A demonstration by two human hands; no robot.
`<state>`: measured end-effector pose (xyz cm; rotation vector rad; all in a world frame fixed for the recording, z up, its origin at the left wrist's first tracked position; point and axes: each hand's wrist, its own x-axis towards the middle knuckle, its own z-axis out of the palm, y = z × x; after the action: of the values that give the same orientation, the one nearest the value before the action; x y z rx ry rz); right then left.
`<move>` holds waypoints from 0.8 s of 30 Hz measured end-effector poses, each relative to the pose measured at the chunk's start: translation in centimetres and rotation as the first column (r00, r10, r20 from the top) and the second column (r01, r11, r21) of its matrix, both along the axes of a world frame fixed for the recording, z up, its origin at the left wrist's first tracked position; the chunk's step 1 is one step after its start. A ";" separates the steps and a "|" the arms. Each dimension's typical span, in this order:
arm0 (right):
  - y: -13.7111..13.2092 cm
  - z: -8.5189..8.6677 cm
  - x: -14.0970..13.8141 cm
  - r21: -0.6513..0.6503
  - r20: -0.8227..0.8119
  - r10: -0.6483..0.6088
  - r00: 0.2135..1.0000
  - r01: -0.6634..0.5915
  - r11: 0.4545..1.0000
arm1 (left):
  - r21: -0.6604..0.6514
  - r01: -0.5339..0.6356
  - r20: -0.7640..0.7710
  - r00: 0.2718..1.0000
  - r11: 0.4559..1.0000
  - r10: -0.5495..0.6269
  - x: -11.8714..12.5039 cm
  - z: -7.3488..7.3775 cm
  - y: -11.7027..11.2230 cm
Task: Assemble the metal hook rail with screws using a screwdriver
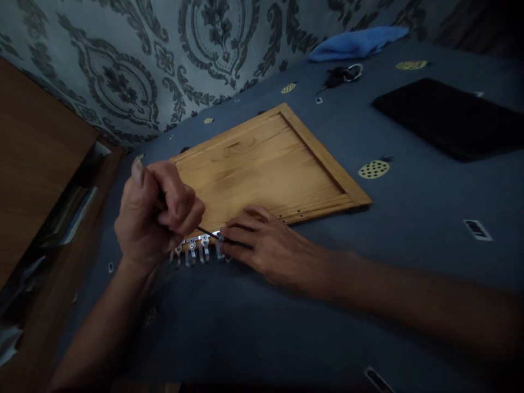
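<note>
My left hand (158, 213) is closed in a fist around a screwdriver (208, 233); its handle is mostly hidden and its thin dark shaft points right. The shaft's tip meets a metal hook rail (202, 240) along the near edge of a framed wooden panel (249, 166). Several silver hooks hang out from that edge. With fingers stretched out, my right hand (270, 248) lies over the panel's near edge and the rail's right end. Its fingertips are by the screwdriver tip, and its thumb is hidden.
The panel lies on a bed-like surface with a dark blue pineapple-print cloth (417, 229). Behind are a blue cloth (360, 43) and keys on a ring (341, 75). A flat black object (450, 117) lies at right. A wooden shelf unit (45, 164) stands at left, against a patterned wall (135, 65).
</note>
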<state>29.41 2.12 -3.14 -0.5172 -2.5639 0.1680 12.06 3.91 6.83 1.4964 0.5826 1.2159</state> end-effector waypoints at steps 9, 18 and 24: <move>0.0 0.5 0.1 0.002 0.055 0.008 0.998 -0.008 1.000 | -0.052 -0.429 -0.065 0.903 0.902 0.425 0.6 0.0 -0.1; -0.1 0.6 0.1 -0.028 0.040 0.012 0.999 -0.011 1.000 | -0.094 -0.435 0.004 0.899 0.895 0.438 1.5 0.3 -1.9; -0.1 0.6 0.0 -0.032 0.075 -0.008 0.997 0.011 0.999 | -0.074 -0.351 0.003 0.936 0.933 0.352 2.0 0.6 -2.2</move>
<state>29.38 2.00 -2.50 -0.5576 -2.6354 0.1898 14.10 1.67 7.43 1.3551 0.9039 1.4612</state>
